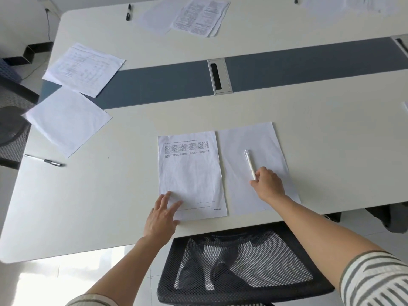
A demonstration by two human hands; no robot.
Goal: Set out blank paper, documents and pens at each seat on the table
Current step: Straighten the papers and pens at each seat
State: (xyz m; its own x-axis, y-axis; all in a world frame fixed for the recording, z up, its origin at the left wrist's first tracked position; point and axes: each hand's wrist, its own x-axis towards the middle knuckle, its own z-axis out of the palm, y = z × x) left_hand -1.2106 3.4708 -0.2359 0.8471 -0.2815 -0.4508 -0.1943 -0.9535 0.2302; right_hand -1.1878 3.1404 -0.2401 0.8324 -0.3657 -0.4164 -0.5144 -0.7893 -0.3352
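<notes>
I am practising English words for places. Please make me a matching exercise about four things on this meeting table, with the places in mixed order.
Things
1. white plastic pen
2. printed paper document
3. black and silver pen
4. silver metal cable hatch

Places
A. in the dark grey strip
B. under the left hand
C. on the blank white sheet, pinched by the right hand
D. on the bare white tabletop, near its left edge

Pairs: 1-C, 2-B, 3-D, 4-A
</notes>
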